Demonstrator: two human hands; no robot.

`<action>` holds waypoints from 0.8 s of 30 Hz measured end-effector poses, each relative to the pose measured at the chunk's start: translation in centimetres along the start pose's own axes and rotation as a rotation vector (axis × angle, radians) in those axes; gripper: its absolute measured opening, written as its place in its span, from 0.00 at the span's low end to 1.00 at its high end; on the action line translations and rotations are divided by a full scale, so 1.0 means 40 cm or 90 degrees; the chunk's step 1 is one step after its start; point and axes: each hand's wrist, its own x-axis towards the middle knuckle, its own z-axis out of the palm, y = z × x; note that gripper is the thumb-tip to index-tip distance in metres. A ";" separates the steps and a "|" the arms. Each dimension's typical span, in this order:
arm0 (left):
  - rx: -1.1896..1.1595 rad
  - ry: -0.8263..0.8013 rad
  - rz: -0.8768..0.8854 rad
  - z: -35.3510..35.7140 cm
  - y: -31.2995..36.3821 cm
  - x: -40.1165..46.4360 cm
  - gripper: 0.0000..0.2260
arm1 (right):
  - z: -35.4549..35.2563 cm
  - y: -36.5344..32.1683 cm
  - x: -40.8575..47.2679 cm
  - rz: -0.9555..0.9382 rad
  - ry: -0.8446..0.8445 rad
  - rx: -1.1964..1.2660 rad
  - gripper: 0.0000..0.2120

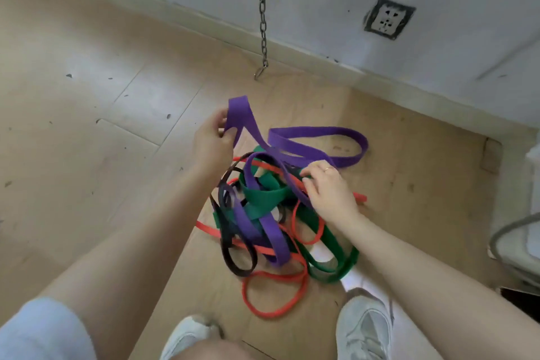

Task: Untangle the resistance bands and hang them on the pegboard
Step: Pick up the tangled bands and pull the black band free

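A tangle of resistance bands lies on the wooden floor in front of my feet. My left hand [211,137] pinches a lifted fold of the wide purple band [318,140], which loops away to the right and back into the heap. A green band [264,196], a thin red band [274,298] and a dark, almost black band [233,254] are wound through it. My right hand [330,190] reaches into the right side of the heap, fingers curled on the strands there. Which band it grips I cannot tell. No pegboard is in view.
A metal chain [263,17] with a hook at its end hangs from a black object at the top. A white wall with a socket [387,19] runs behind. My two white shoes [365,327] stand close to the heap. A white object sits at the right edge.
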 end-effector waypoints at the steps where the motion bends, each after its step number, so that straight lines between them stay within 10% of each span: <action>1: 0.016 -0.007 0.001 -0.005 -0.018 0.014 0.18 | 0.025 -0.020 0.003 -0.092 0.012 -0.056 0.09; 7: -0.011 -0.053 -0.056 -0.014 -0.153 0.063 0.21 | 0.207 -0.084 0.030 -0.272 -0.267 -0.273 0.25; 14: -0.085 -0.053 -0.116 0.005 -0.218 0.037 0.21 | 0.194 -0.086 0.002 -0.202 -0.209 -0.342 0.30; 19: -0.122 -0.058 -0.130 0.017 -0.227 -0.001 0.21 | 0.103 -0.018 -0.084 -0.397 -0.059 -0.402 0.19; 24: -0.116 -0.072 -0.101 0.037 -0.218 -0.037 0.21 | 0.130 0.024 -0.223 -0.303 -0.286 -0.424 0.23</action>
